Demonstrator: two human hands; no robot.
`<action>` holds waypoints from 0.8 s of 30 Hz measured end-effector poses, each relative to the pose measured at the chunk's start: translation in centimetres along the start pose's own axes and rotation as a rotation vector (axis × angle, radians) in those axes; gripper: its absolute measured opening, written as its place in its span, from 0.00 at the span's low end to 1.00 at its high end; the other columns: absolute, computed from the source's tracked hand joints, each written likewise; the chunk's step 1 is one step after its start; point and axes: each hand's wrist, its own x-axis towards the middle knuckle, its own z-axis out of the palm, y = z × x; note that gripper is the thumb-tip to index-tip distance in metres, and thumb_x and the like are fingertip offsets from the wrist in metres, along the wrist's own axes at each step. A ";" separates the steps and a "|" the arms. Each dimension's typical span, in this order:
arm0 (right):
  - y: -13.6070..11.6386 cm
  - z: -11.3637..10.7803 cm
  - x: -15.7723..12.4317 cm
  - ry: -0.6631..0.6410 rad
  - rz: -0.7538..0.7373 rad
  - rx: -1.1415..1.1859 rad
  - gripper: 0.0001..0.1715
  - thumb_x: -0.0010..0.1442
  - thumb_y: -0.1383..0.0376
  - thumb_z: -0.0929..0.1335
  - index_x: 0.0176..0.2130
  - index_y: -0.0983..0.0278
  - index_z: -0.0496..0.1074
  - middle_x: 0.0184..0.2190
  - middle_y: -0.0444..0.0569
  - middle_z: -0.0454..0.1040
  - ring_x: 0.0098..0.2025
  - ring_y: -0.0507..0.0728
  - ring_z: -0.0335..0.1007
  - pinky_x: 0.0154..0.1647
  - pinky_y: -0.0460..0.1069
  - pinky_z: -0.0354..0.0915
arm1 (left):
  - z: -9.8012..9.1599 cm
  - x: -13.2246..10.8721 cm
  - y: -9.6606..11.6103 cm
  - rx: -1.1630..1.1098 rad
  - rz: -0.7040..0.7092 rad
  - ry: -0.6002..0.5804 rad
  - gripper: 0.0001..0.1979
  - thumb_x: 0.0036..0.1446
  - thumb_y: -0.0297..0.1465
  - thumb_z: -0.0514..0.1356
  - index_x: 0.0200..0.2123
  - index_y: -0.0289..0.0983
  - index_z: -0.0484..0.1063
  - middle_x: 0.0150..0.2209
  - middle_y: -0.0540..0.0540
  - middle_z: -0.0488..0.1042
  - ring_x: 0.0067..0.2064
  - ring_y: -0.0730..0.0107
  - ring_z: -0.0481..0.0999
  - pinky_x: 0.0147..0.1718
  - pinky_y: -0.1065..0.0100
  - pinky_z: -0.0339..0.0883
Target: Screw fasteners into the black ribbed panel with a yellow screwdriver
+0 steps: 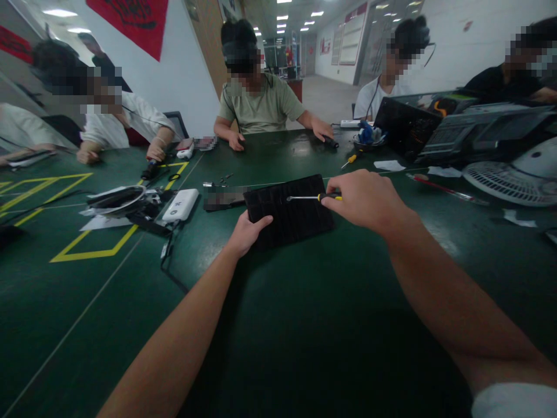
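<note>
My left hand [251,233] grips the left edge of a flat black rectangular panel [300,223], thumb on top. The panel is tilted up off the green table, and its face shows faint ridges. In my right hand [369,200] is a screwdriver [304,198] with a black and yellow handle. Its metal shaft points left across the panel, and a small round bit, perhaps a screw, shows at the tip. Whether the tip touches the panel I cannot tell. Just behind the panel's left corner lies a dark flat part [224,200], partly blurred out.
Left of me a white power bank [180,205] lies beside a dark ring-shaped part [115,200]. Small metal bits [226,177] and a second screwdriver [349,160] lie farther back. A white fan [517,171] and a grey casing [487,130] stand right. Several people sit around the table.
</note>
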 end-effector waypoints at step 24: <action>-0.2 0.5 -0.2 0.052 -0.031 0.014 0.13 0.67 0.59 0.72 0.48 0.58 0.84 0.45 0.57 0.85 0.48 0.69 0.79 0.41 0.57 0.66 | 0.3 -0.2 0.4 0.028 0.007 0.006 0.28 0.46 0.37 0.80 0.50 0.38 0.80 0.51 0.39 0.86 0.58 0.42 0.84 0.65 0.37 0.73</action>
